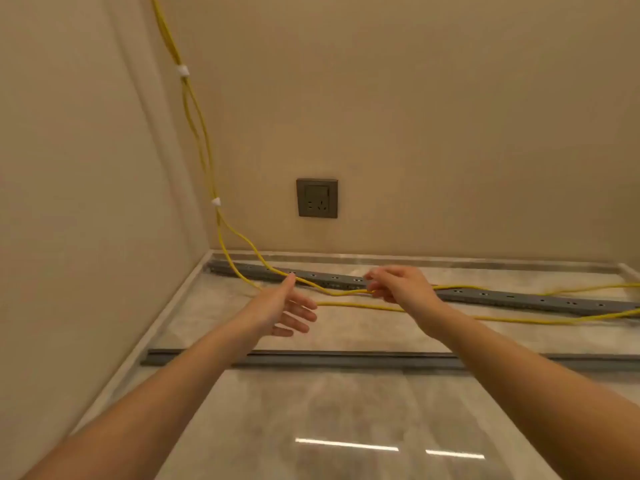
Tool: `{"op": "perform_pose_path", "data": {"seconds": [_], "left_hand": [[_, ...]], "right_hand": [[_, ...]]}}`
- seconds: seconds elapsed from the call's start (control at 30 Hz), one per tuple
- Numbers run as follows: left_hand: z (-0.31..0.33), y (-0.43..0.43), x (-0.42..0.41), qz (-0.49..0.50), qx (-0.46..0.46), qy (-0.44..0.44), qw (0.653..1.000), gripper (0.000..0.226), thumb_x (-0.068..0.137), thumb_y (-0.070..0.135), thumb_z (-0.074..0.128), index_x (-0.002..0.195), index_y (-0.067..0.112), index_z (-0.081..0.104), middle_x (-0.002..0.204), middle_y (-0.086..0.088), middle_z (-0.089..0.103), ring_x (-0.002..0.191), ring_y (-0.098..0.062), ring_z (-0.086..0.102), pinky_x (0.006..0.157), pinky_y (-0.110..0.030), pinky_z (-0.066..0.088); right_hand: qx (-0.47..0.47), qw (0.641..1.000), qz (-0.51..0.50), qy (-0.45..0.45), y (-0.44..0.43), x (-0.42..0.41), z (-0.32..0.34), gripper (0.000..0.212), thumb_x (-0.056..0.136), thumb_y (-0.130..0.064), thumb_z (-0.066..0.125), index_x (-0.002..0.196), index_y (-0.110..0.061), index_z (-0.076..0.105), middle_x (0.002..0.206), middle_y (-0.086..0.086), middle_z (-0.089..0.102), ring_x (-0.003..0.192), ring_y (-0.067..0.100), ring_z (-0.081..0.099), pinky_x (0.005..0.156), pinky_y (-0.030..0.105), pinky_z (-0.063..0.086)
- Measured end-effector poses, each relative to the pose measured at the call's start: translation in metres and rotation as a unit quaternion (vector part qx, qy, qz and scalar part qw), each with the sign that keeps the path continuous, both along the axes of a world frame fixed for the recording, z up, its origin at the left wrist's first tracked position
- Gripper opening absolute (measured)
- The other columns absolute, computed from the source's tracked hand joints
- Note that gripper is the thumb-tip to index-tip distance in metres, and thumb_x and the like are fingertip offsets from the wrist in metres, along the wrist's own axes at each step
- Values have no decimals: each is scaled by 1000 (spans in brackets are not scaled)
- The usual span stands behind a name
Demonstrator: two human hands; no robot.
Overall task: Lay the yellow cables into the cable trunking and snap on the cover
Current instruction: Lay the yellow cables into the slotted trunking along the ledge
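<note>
**Clerk:** Entry one, the task's things?

**Checker:** Two thin yellow cables (360, 305). They come down the wall corner under small white clips (216, 201), then run rightward over the polished grey stone floor (346, 410). One crosses the long grey perforated trunking base (519, 299), which lies at the foot of the wall. The other lies on the floor just in front of it. Neither is seated in the channel.

**Clerk:** Cover?

**Checker:** One long plain grey cover strip (346, 358), on the floor nearer the person, well apart from the base.

**Clerk:** Hands?

**Checker:** Left hand (284, 306): grip spread, fingers straight, forefinger tip at the cable over the base, holding nothing. Right hand (401, 284): grip pinching the farther cable between thumb and fingertips, at the base's front edge.

**Clerk:** Other fittings?

**Checker:** One square grey wall socket (317, 198), above the base.

**Clerk:** Step in hand?

**Checker:** By my judgement, laying-in, at its start, with the cover untouched. The next move calls for carrying the pinched cable over the channel, pressing it down along its length, then doing the same with the second. The cover should go on only once both are seated.
</note>
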State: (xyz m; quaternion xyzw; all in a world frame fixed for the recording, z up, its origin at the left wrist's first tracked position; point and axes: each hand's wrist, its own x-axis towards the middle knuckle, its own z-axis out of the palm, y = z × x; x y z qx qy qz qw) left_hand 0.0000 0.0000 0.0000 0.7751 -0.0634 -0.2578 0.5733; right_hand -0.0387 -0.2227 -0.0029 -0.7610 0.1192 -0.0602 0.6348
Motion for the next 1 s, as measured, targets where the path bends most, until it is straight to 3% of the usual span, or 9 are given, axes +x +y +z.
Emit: {"op": "perform_pose_path", "data": {"seconds": [0.33, 0.57, 0.63, 0.73, 0.83, 1.0], "left_hand": [[-46, -16, 63, 14, 1, 16, 1000, 58, 101, 42, 22, 76, 14, 65, 79, -4, 68, 67, -18, 63, 65, -26, 43], [-62, -49, 87, 31, 22, -70, 997, 41, 100, 31, 37, 81, 11, 67, 87, -4, 66, 79, -20, 60, 69, -30, 45], [-66, -60, 93, 32, 69, -151, 986, 31, 97, 25, 45, 86, 11, 69, 90, -3, 66, 88, -20, 59, 73, -29, 42], [-73, -71, 102, 17, 191, -290, 938, 21, 93, 15, 50, 98, 10, 70, 105, -8, 64, 105, -24, 53, 89, -31, 41], [-86, -73, 104, 1, 297, -332, 895, 22, 93, 19, 51, 110, 14, 63, 115, -7, 53, 114, -25, 43, 102, -35, 32], [-100, -66, 92, -43, 400, -404, 822, 22, 92, 29, 47, 111, 20, 55, 115, -1, 52, 119, -21, 42, 112, -46, 17]], "right_hand": [[26, 996, -67, 54, -3, 56, -38, 25, 93, -18, 53, 73, -13, 67, 68, 3, 65, 56, 10, 56, 53, 19, 41], [-5, 995, -72, 66, -27, 73, -53, 21, 93, -13, 52, 84, -5, 69, 70, 5, 65, 55, 8, 59, 47, 8, 44], [-49, 994, -66, 65, -38, 75, -57, 19, 91, -10, 53, 84, -4, 70, 70, 6, 66, 62, 14, 58, 55, 12, 47], [-166, 983, -62, 44, -48, 77, -61, 16, 88, -12, 57, 81, -11, 71, 76, 4, 68, 73, 15, 60, 72, 26, 48], [-305, 951, -54, -2, -54, 77, -66, 14, 87, -14, 58, 89, -14, 72, 87, 3, 70, 82, 14, 59, 74, 24, 45], [-492, 869, 13, -49, -58, 71, -81, 19, 89, -19, 56, 105, -15, 65, 104, 4, 64, 99, 23, 50, 86, 38, 44]]}}
